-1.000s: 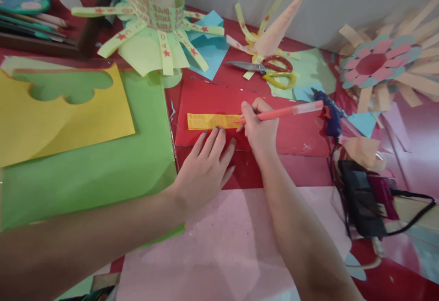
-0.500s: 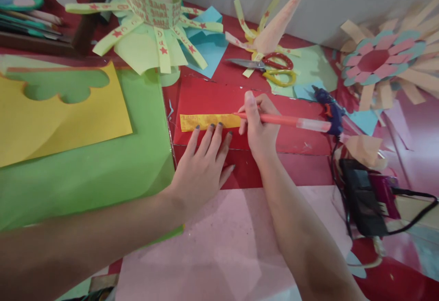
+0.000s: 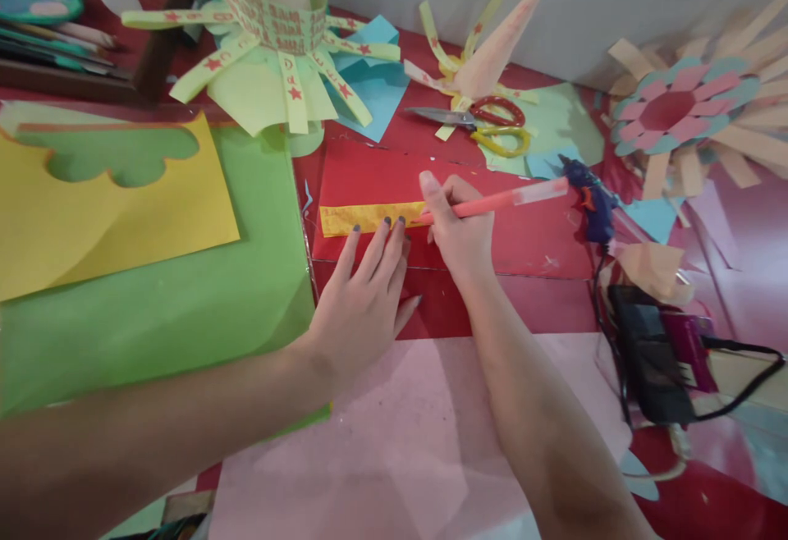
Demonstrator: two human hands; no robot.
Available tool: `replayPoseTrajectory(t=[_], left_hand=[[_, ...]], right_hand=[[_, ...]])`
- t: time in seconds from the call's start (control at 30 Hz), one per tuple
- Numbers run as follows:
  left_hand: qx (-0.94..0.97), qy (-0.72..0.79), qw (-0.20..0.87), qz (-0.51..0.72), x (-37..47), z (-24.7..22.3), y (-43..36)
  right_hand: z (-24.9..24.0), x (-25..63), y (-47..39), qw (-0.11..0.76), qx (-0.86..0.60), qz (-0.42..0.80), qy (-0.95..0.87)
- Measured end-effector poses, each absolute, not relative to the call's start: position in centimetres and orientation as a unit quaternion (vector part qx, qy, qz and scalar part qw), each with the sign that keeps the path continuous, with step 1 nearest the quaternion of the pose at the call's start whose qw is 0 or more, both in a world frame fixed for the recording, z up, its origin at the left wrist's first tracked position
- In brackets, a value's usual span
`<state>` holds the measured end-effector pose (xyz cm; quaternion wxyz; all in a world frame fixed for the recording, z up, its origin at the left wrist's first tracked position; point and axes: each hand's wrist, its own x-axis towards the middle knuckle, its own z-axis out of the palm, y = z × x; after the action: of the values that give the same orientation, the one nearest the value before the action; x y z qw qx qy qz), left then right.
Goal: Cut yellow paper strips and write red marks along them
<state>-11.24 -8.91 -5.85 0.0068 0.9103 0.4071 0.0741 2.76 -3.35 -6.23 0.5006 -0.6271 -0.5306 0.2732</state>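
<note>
A narrow yellow paper strip [image 3: 350, 218] with small reddish writing lies across a red sheet [image 3: 369, 171]. My left hand [image 3: 363, 294] rests flat with spread fingers, its fingertips pressing the strip's lower edge. In my right hand [image 3: 461, 232] is a pinkish-red pen [image 3: 498, 202], gripped between thumb and fingers. The pen's tip touches the strip near its right end, close beside my left fingertips. My right hand covers the strip's far right end.
Scissors [image 3: 474, 120] lie behind the red sheet, near paper crafts. At right are a blue glue gun [image 3: 588, 199] and a black power strip [image 3: 652, 351] with cords. Green [image 3: 246, 294] and cut yellow sheets [image 3: 123, 220] lie left, pink paper [image 3: 369, 458] in front.
My right hand has shifted slightly left, and the pen's tip has moved down on the strip while its rear end tilts up. My left hand has stayed nearly in place.
</note>
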Motion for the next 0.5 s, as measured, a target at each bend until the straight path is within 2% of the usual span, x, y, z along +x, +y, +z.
replayPoseTrajectory(t=[0.5], left_hand=[[0.915,0.399,-0.003,0.064,-11.09,-5.99,-8.85]], right_hand=[[-6.47,2.95,-3.17,0.437,-0.633,0.247,-0.589]])
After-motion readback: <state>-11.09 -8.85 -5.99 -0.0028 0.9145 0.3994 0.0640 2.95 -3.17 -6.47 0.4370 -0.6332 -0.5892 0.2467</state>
